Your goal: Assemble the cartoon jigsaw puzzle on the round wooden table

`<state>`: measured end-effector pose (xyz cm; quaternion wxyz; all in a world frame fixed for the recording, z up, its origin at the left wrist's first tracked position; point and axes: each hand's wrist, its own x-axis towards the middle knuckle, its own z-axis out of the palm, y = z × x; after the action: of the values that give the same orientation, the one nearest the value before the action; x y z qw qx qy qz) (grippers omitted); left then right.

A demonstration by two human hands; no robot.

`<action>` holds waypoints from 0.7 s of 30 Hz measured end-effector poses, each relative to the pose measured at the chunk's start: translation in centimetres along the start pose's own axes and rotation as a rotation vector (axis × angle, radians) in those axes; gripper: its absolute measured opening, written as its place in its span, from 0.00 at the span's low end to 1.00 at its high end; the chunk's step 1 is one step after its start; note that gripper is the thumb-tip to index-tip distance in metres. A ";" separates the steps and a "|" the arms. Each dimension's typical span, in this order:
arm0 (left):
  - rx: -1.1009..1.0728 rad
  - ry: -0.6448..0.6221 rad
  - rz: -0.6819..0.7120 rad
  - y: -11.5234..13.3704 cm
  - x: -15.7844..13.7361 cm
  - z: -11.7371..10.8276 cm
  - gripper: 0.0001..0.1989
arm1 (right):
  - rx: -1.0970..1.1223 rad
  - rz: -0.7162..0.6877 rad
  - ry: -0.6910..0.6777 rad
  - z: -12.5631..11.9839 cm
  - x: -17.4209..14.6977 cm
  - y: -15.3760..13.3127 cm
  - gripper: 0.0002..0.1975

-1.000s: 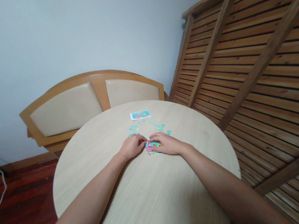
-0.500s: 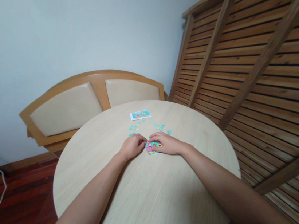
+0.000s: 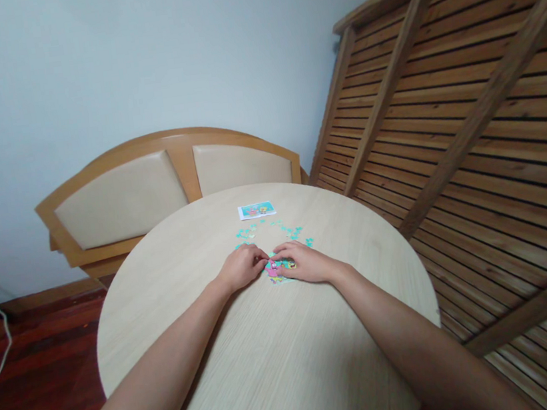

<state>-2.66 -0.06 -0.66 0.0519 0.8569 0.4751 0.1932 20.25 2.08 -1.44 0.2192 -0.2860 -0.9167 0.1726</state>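
Observation:
A partly joined jigsaw puzzle [image 3: 274, 271] with a pink cartoon figure lies on the table in front of me. At its upper left edge, my left hand [image 3: 243, 267] has thumb and fingers pinched together; whatever is between the fingertips is too small and covered to see. My right hand [image 3: 306, 262] rests over the puzzle's right side, thumb apart from the stretched fingers, touching its surface and hiding part of it. Beyond both hands, loose teal jigsaw pieces [image 3: 293, 230] are scattered in an arc.
Behind the loose pieces lies a picture card [image 3: 257, 210] with cartoon figures on teal. Everything sits on a round pale wooden table [image 3: 171, 272]. A padded headboard [image 3: 121, 198] stands behind it against the wall, and a slatted wooden panel [image 3: 476, 138] leans at the right.

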 end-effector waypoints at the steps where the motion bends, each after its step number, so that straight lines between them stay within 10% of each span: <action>1: 0.013 0.009 -0.010 -0.2 -0.1 -0.3 0.11 | -0.001 0.000 -0.001 0.0 0.0 0.0 0.19; 12: 0.102 0.160 -0.392 -6.1 -1.2 -2.5 0.14 | -0.003 0.015 0.026 -0.5 -0.2 0.2 0.19; 21: 0.096 0.125 -0.182 -5.4 -0.7 -1.0 0.17 | -0.011 0.015 0.014 -0.4 -0.1 0.1 0.18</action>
<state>-7.70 2.23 -1.40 -0.0013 0.7979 0.5621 0.2178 20.61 2.18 -1.20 0.2230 -0.2955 -0.9138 0.1673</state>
